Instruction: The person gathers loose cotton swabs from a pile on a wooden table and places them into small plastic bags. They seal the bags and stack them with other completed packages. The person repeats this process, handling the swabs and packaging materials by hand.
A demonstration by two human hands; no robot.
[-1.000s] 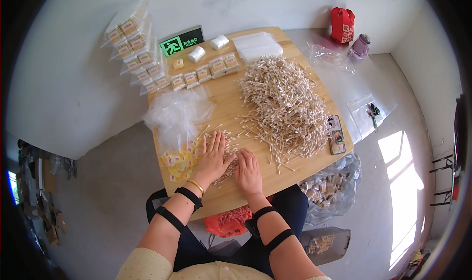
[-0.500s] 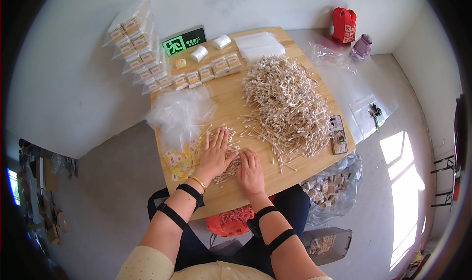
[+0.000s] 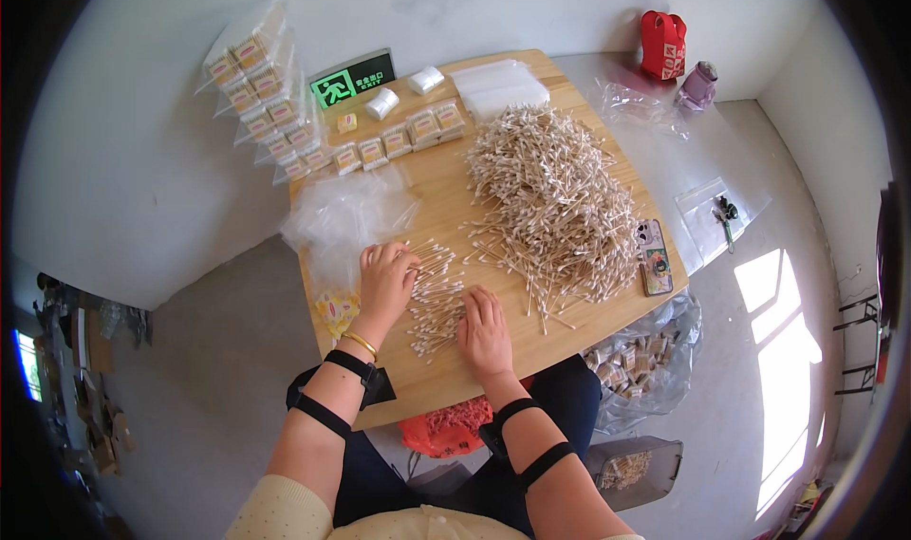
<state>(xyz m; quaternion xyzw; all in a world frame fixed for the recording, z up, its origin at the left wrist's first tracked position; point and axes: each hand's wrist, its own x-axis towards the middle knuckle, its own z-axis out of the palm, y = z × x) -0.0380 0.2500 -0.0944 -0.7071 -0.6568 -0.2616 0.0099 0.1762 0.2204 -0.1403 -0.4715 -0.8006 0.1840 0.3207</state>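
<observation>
Loose cotton swabs (image 3: pixel 437 303) lie in a thin layer on the wooden table, between my two hands. My left hand (image 3: pixel 384 279) is at their left edge, fingers bent over and thumb held apart, touching the nearest swabs. Along the right edge rests my right hand (image 3: pixel 485 329), its fingers lying together, slightly bent, with the tips beside the swab ends. Neither hand visibly lifts anything. A big heap of cotton swabs (image 3: pixel 555 203) rises to the right. Yellow-and-white printed labels (image 3: pixel 337 312) lie left of my left hand, partly hidden by it.
Clear plastic bags (image 3: pixel 346 213) lie at the table's left. Filled packs (image 3: pixel 397 141) line up behind, near stacked bagged packs (image 3: pixel 270 103) and a green sign (image 3: pixel 351 80). A phone (image 3: pixel 654 258) sits at the right edge. Below are a bag of packs (image 3: pixel 631 364) and a grey bin (image 3: pixel 655 478).
My left hand has slid left off the swabs, its flat fingers now bent; more swabs show and more labels are covered. My right hand has stayed in place.
</observation>
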